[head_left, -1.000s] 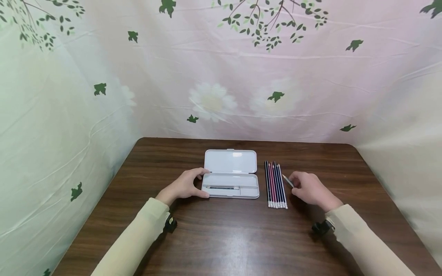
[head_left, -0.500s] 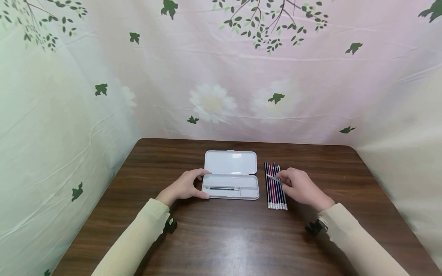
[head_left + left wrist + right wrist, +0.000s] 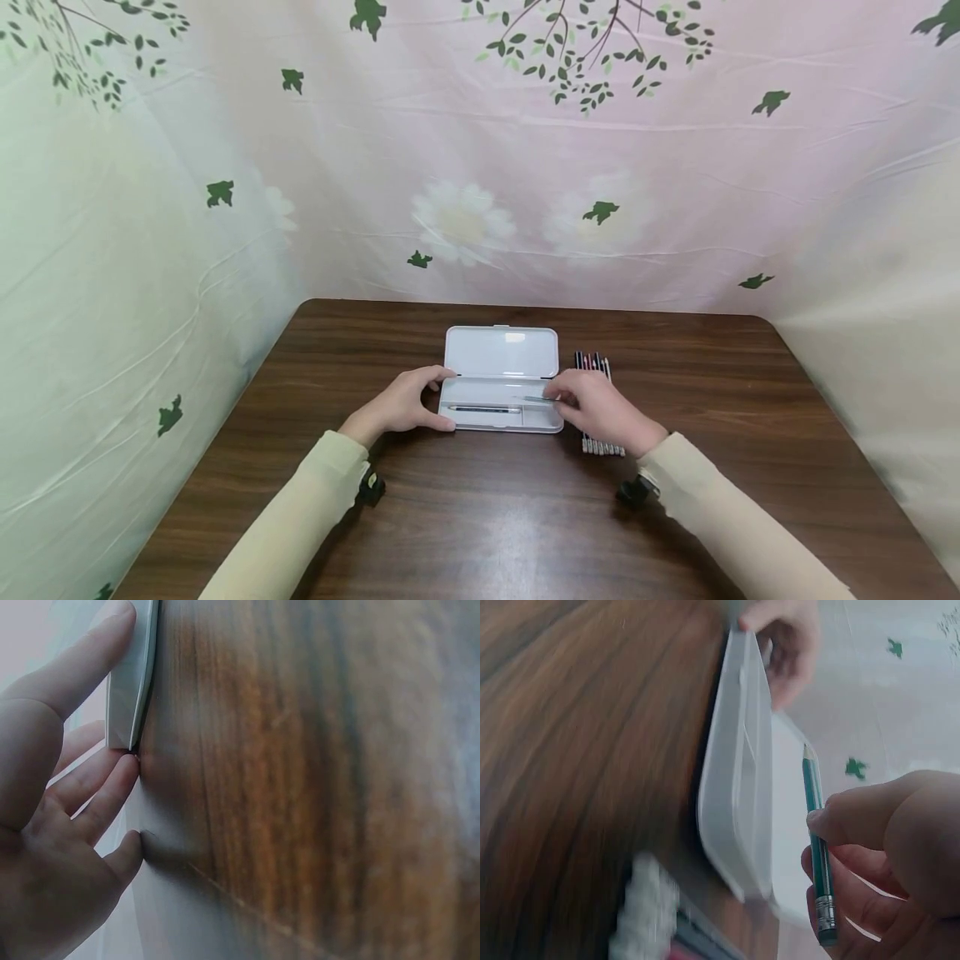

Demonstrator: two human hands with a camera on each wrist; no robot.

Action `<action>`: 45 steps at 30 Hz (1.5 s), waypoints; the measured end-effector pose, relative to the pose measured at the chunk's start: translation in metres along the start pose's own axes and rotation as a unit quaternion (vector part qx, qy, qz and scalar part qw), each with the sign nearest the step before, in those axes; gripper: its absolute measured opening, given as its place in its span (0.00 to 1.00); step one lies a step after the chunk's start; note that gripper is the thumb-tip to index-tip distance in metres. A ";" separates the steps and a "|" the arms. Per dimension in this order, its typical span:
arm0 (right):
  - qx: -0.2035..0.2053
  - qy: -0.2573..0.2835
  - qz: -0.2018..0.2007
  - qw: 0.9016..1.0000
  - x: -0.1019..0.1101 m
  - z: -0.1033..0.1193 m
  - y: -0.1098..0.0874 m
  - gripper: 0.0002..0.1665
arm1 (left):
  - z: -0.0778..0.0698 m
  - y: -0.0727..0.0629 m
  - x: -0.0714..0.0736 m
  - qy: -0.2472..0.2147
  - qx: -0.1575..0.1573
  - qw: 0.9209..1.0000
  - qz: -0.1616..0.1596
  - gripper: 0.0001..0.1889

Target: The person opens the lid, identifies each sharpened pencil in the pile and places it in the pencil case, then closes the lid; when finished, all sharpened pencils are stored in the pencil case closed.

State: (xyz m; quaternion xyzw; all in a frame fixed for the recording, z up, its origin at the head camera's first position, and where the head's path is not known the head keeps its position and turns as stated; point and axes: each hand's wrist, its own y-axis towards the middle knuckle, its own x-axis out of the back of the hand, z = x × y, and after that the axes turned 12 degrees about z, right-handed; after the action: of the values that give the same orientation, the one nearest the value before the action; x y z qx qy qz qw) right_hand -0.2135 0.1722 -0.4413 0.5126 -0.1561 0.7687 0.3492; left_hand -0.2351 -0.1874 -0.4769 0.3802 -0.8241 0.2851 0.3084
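Observation:
An opened white pencil case (image 3: 501, 351) lies on the table with its lid folded back. One dark pencil (image 3: 480, 409) rests in its front compartment. At the case's left end, my left hand (image 3: 405, 402) holds it, thumb at the front corner and fingers round the back side. My right hand (image 3: 596, 406) pinches a green pencil (image 3: 812, 780) between thumb and fingers, over the right end of the case. In the right wrist view that pencil shows its sharpened tip upward and its eraser end by the fingers.
Several dark and red pencils (image 3: 603, 448) lie side by side right of the case, partly hidden under my right hand. The brown wooden table (image 3: 480, 508) meets a patterned cloth (image 3: 480, 167) at its back edge.
My right hand has carried the green pencil leftward, from right of the pencil row, across it, to over the case. The left hand and the case have stayed in place.

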 end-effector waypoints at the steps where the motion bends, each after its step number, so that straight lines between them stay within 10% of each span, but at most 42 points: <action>1: 0.004 0.004 0.007 1.000 -0.003 0.005 0.004 0.11 | 0.000 0.000 0.000 0.001 0.000 1.000 0.001 0.46; 23: 0.049 0.002 0.031 0.998 -0.061 0.061 0.058 0.10 | 0.005 -0.008 0.000 0.005 -0.023 1.000 0.008 0.45; 45: -0.052 0.019 -0.042 0.998 -0.016 0.029 -0.008 0.10 | 0.008 -0.017 0.000 0.014 -0.041 0.999 0.012 0.45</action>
State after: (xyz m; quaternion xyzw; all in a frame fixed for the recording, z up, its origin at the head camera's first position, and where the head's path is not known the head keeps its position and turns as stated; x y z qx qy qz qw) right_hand -0.1846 0.1544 -0.4440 0.4848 -0.1672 0.7539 0.4106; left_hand -0.2233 -0.2022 -0.4783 0.3536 -0.8352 0.2598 0.3315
